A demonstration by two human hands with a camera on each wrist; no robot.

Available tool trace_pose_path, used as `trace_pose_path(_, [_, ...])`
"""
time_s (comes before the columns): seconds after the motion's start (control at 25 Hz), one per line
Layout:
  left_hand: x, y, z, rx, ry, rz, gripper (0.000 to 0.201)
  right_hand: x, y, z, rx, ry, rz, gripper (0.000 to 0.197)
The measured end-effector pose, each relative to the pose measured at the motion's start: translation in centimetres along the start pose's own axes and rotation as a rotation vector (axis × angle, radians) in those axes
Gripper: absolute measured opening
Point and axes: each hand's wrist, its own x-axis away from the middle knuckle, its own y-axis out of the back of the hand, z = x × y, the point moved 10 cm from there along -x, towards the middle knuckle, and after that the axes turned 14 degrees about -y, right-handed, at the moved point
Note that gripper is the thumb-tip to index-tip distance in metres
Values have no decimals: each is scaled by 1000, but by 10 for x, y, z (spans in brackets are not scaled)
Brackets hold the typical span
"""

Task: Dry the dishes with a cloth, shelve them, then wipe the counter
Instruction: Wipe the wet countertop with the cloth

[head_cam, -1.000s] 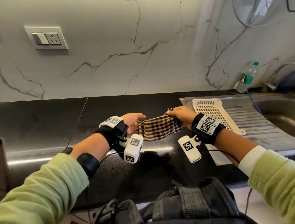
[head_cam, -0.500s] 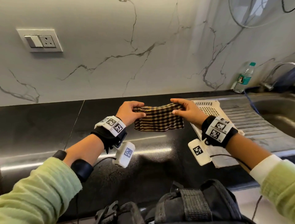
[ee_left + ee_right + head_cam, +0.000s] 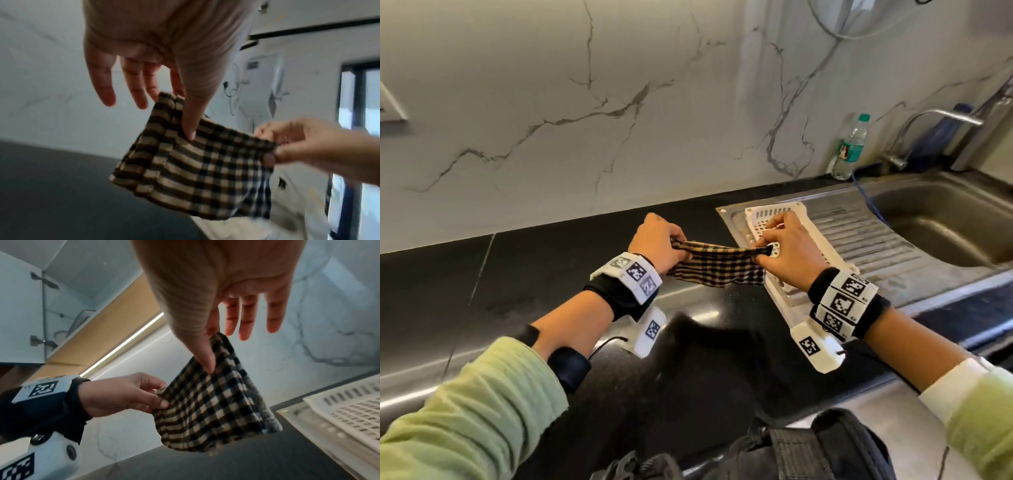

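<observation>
Pinching cloth point(image 3: 719, 263) | left hand point(image 3: 655, 241), right hand point(image 3: 786, 250) | drainer tray point(image 3: 822, 246) (bare)

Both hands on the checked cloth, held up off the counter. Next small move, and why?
Probably lower the checked cloth onto the black counter under it. The left hand and right hand each pinch a top corner, so it hangs folded and clear of the surface. The white dish rack looks empty, so wiping seems what is left.
</observation>
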Motion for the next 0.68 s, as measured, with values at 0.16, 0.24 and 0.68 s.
trace_pose_path(0.16, [-44, -56, -17, 448, 8, 252, 12, -11, -10, -71, -467, -260, 287, 7])
trace_pose_path(0.24, [-77, -80, -30, 465, 27, 297, 21, -13, -11, -102, -659, -384, 372, 14])
trace_pose_path(0.68, [-147, -184, -87, 403, -13, 128, 23, -114, 4, -255, -352, -661, 109, 15])
